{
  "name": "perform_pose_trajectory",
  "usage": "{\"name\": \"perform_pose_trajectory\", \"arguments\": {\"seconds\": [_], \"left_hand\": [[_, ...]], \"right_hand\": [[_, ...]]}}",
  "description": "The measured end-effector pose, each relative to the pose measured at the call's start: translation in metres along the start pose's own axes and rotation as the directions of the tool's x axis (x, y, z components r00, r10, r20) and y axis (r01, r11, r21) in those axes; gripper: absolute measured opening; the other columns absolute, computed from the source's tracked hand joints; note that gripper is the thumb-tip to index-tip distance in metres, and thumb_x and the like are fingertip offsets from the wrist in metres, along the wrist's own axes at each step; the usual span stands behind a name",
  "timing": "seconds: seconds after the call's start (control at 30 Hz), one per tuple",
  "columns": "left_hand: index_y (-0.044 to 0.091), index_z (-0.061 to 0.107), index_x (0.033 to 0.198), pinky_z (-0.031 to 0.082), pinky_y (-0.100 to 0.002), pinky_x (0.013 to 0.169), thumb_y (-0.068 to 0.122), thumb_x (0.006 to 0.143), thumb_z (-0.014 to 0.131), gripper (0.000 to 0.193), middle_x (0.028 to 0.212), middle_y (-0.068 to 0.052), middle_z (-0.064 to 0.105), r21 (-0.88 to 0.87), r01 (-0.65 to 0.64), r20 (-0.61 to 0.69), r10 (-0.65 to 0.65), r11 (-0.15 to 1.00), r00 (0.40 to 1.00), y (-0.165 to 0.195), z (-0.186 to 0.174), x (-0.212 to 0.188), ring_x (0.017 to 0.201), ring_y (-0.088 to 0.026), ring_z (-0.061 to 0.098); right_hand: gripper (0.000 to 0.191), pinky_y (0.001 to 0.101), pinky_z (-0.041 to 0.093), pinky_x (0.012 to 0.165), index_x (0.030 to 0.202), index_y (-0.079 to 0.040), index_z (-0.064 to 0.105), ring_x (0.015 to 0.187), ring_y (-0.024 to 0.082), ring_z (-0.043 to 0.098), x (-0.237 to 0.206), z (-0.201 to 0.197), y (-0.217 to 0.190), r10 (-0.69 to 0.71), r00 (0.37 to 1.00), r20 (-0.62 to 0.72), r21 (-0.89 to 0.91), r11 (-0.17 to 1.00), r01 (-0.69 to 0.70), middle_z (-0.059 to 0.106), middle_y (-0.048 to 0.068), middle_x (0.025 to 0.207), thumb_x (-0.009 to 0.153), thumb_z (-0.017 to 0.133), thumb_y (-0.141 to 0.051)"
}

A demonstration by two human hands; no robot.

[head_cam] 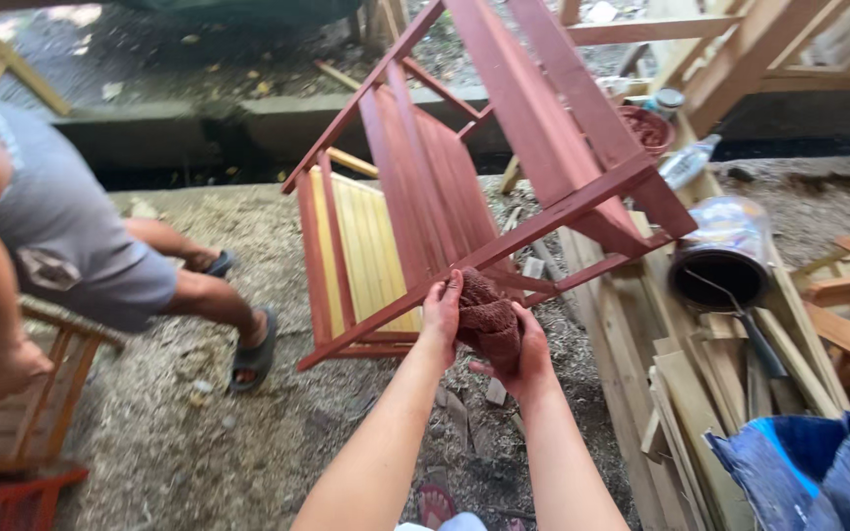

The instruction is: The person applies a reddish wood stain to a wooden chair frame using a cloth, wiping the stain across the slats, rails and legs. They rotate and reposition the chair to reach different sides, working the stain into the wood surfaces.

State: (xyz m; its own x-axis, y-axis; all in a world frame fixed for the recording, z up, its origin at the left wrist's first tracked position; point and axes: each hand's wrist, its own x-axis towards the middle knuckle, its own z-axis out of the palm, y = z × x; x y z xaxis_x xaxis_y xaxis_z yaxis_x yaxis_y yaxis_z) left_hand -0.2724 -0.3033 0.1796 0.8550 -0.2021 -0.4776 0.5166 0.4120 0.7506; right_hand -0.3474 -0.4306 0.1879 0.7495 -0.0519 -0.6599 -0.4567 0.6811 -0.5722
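Both of my hands hold a dark red stained rag [489, 320] in front of me. My left hand [441, 313] grips its left side, thumb up against the lower rail of a red-stained wooden chair [504, 147]. My right hand [533, 356] cups the rag from below and the right. The chair lies tipped on its side, its slats pointing away from me. Its seat [361, 246] is partly bare yellow wood.
A person in grey shorts and sandals [71, 246] sits at the left on a wooden stool [31, 413]. A dark can with a brush [720, 277], loose planks [700, 383], a blue bag [804, 477] and a plastic bottle [689, 162] lie at right. Sawdust covers the ground.
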Motion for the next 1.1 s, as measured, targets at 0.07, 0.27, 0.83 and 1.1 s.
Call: {"name": "perform_pose_trajectory", "arguments": {"seconds": [0.07, 0.27, 0.83, 1.1], "left_hand": [[0.011, 0.066, 0.113, 0.058, -0.044, 0.084, 0.057, 0.094, 0.061, 0.05, 0.106, -0.007, 0.074, -0.002, 0.078, 0.11, -0.077, 0.997, 0.991, -0.006, 0.023, 0.005, 0.095, -0.022, 0.072], [0.014, 0.071, 0.119, 0.057, -0.051, 0.081, 0.057, 0.1, 0.05, 0.051, 0.108, -0.01, 0.074, 0.47, 0.123, 0.292, -0.285, 0.874, 0.913, -0.001, 0.098, 0.013, 0.096, -0.025, 0.07], [0.014, 0.066, 0.122, 0.048, -0.05, 0.099, 0.051, 0.087, 0.071, 0.051, 0.126, -0.016, 0.056, 0.759, -0.631, 0.632, 0.05, 0.159, 0.773, 0.056, 0.162, 0.073, 0.118, -0.039, 0.056], [0.016, 0.066, 0.122, 0.047, -0.048, 0.1, 0.026, 0.083, 0.073, 0.041, 0.122, -0.015, 0.057, 0.747, -0.63, 0.61, 0.155, 0.214, 0.777, 0.033, 0.2, 0.1, 0.116, -0.039, 0.056]], "right_hand": [[0.059, 0.0575, 0.057, 0.08, 0.134, -0.023, 0.061, 0.108, 0.026, 0.071, -0.018, -0.003, -0.015, -0.042, 0.999, 0.023, 0.079, 0.996, 0.04, 0.073, 0.002, 0.123, 0.092, 0.039, -0.056], [0.066, 0.0732, 0.048, 0.1, 0.146, -0.012, 0.054, 0.13, 0.042, 0.057, -0.043, 0.007, -0.04, -0.449, 0.894, 0.001, 0.155, 0.883, 0.444, 0.059, 0.018, 0.144, 0.09, 0.058, -0.046], [0.047, 0.0405, 0.06, 0.078, 0.124, -0.006, 0.061, 0.088, 0.026, 0.071, -0.021, -0.011, -0.059, -0.67, 0.497, -0.551, 0.107, 0.534, 0.839, 0.068, 0.011, 0.105, 0.078, 0.065, -0.006], [0.053, 0.032, 0.057, 0.092, 0.123, -0.008, 0.064, 0.102, 0.018, 0.067, -0.027, -0.025, -0.178, -0.892, 0.054, -0.448, -0.497, 0.299, 0.815, 0.068, 0.006, 0.113, 0.072, 0.075, -0.002]]}}
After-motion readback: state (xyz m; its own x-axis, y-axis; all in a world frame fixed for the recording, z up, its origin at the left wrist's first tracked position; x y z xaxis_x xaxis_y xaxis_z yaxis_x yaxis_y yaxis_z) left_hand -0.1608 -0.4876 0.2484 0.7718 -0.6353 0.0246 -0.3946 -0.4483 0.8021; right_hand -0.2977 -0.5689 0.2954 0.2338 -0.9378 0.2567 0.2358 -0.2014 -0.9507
